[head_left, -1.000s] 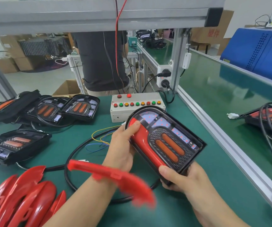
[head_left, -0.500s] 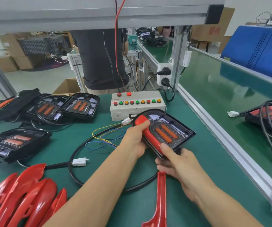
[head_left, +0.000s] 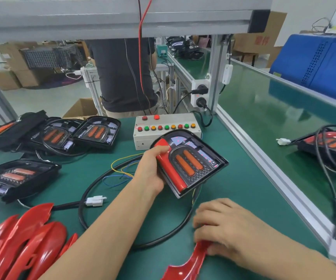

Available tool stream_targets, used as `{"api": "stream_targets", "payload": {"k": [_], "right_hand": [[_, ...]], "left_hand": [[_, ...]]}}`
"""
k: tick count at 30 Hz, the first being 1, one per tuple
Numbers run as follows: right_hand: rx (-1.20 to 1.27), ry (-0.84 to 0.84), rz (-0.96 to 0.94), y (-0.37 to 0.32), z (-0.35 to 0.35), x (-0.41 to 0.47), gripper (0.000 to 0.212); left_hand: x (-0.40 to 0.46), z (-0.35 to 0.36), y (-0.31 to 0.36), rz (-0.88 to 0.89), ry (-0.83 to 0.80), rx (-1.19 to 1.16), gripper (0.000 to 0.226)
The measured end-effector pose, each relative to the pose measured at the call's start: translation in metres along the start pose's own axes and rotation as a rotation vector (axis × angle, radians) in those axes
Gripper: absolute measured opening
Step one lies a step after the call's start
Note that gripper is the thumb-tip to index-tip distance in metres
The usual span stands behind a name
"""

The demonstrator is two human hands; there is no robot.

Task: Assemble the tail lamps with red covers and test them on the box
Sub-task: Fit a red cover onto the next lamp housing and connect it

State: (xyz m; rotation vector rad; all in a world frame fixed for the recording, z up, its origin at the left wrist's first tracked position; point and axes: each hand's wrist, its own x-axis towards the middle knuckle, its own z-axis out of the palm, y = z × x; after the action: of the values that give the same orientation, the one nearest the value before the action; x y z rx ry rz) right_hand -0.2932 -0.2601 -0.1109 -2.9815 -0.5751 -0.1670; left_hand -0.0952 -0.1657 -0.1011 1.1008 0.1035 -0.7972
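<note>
- We see the left hand (head_left: 151,170) grasping the tail lamp (head_left: 191,160) by its left edge, thumb on the fitted red strip, the lamp tilted above the green mat (head_left: 244,195).
- At five o'clock of the lamp, the right hand (head_left: 223,229) closes its fingers on a loose red cover (head_left: 191,261) lying on the mat.
- At twelve o'clock sits the test box (head_left: 163,136).
- At eight o'clock, spare red covers (head_left: 25,243) are stacked.

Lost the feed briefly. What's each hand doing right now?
Left hand: closed, holding the tail lamp.
Right hand: closed on the loose red cover.
</note>
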Motion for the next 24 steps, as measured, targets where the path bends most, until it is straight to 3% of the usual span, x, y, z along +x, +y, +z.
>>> {"api": "stream_targets", "payload": {"k": [3,5,8,10,13,24], "right_hand": [[-0.094,0.233,-0.014,0.021,-0.013,-0.012,0.026],[-0.091,0.378,0.121,0.037,-0.030,-0.036,0.031],[0.270,0.555,0.453,0.033,-0.059,-0.060,0.035],[0.424,0.664,0.549,0.031,-0.058,-0.049,0.036],[0.477,0.686,0.604,0.024,-0.054,-0.011,0.018],[0.148,0.545,0.776,0.017,-0.027,0.039,0.028]], "left_hand": [[-0.002,-0.008,0.010,0.031,0.012,0.006,0.026],[-0.002,-0.014,0.016,0.039,0.017,-0.026,0.024],[-0.003,-0.018,0.017,0.052,0.016,-0.077,0.039],[-0.007,-0.015,0.013,0.054,0.000,-0.059,0.038],[-0.011,-0.009,0.008,0.041,-0.081,-0.035,0.027],[-0.011,-0.013,0.008,0.036,-0.168,0.160,0.017]]}}
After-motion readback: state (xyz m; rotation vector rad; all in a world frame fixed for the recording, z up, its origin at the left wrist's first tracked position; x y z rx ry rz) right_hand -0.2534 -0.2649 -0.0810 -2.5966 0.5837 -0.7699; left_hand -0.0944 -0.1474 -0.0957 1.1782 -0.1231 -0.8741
